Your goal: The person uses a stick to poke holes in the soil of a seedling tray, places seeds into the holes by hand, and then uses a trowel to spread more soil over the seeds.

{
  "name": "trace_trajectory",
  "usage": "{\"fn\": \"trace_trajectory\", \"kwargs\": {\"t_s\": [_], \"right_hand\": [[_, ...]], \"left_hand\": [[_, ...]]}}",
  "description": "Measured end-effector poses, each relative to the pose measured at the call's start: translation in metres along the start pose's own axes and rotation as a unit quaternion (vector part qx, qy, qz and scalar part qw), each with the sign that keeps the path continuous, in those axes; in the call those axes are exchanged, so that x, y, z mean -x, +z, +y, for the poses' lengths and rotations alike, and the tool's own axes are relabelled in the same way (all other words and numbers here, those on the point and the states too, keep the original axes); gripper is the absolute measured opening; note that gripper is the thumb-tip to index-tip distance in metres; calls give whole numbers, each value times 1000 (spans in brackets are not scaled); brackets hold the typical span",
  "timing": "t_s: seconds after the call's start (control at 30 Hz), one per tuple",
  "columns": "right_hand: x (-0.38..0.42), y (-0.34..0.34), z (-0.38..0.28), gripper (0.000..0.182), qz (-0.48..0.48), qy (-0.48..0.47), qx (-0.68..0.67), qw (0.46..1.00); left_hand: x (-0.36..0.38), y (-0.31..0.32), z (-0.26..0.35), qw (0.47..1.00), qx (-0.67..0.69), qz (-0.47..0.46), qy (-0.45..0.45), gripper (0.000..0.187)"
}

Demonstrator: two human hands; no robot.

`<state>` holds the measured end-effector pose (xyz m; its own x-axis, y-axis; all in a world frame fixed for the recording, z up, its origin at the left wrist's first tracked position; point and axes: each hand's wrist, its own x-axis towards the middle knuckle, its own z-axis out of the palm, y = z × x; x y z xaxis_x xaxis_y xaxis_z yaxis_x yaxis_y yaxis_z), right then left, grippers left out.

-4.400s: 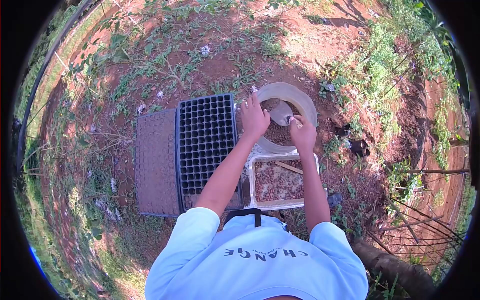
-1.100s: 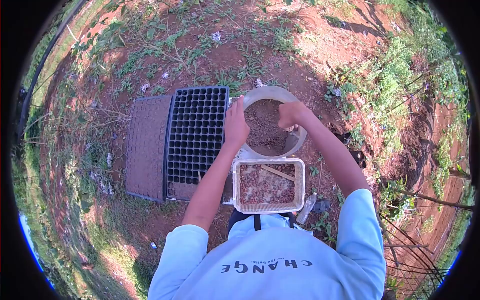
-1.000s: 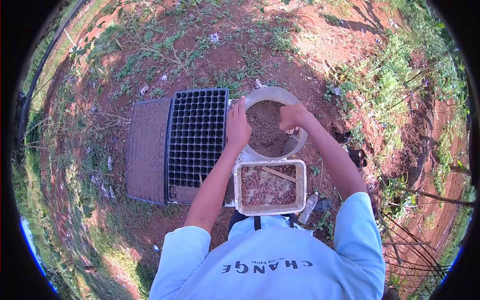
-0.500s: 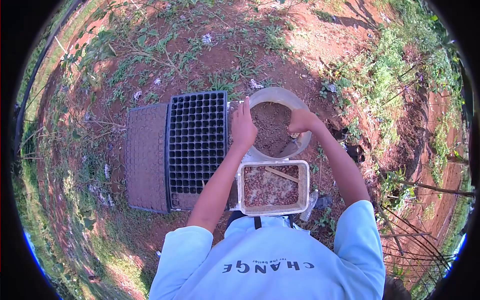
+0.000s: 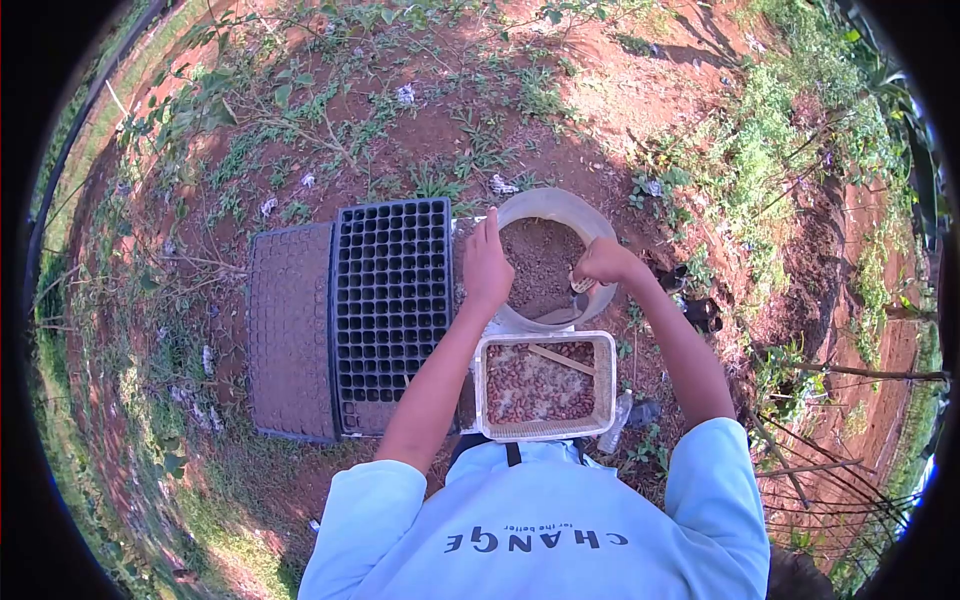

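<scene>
A round translucent bucket (image 5: 541, 203) holds loose brown soil (image 5: 540, 262). My left hand (image 5: 487, 268) grips its left wall, fingers pointing up along the rim. Inside the right part of the bucket, my right hand (image 5: 603, 262) is closed around what looks like a small trowel (image 5: 580, 296); its lower end is at the soil and partly hidden. Below the bucket sits a pale plastic basket (image 5: 607, 385) of reddish-brown seeds (image 5: 530, 392) with whitish patches, a flat wooden stick (image 5: 562, 359) lying across them. Left of my left hand lies a black seedling tray (image 5: 394, 300), mostly with hollow cells.
A second seedling tray (image 5: 292, 330), covered with soil, lies at the far left. A clear plastic bottle (image 5: 615, 422) is right of the basket. Dark containers (image 5: 703, 315) stand on the ground at right. Weeds and thin sticks (image 5: 860, 374) surround the place.
The bucket, basket and trays sit slightly lower in view. My right hand has shifted a little left and down, with the tool tilted; the bucket seems tipped more. My left hand stays on the bucket.
</scene>
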<state>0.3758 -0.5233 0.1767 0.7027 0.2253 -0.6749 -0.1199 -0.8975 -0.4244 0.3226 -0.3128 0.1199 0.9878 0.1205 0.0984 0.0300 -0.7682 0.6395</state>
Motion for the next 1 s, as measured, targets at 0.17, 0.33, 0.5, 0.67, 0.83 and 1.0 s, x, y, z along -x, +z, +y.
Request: {"fn": "trace_trajectory", "kwargs": {"t_s": [0.17,0.33,0.5,0.67,0.83,1.0], "right_hand": [[2,16,4,21,31,6,-196,980],[3,30,14,21,85,35,-288,953],[1,34,16,24,210,33,-290,933],[27,21,14,26,304,-28,-35,952],[61,-5,3,22,302,-62,143,940],[74,-10,-14,21,266,-37,223,937]], "left_hand": [[0,1,-1,1000,1,1,4,78],[0,0,-1,1000,1,0,5,77],[-1,-1,-1,1000,-7,-8,4,76],[-2,-2,-2,1000,-7,-16,6,75],[-3,0,-1,999,-32,-12,2,78],[-4,-2,0,999,-44,-14,1,78]]}}
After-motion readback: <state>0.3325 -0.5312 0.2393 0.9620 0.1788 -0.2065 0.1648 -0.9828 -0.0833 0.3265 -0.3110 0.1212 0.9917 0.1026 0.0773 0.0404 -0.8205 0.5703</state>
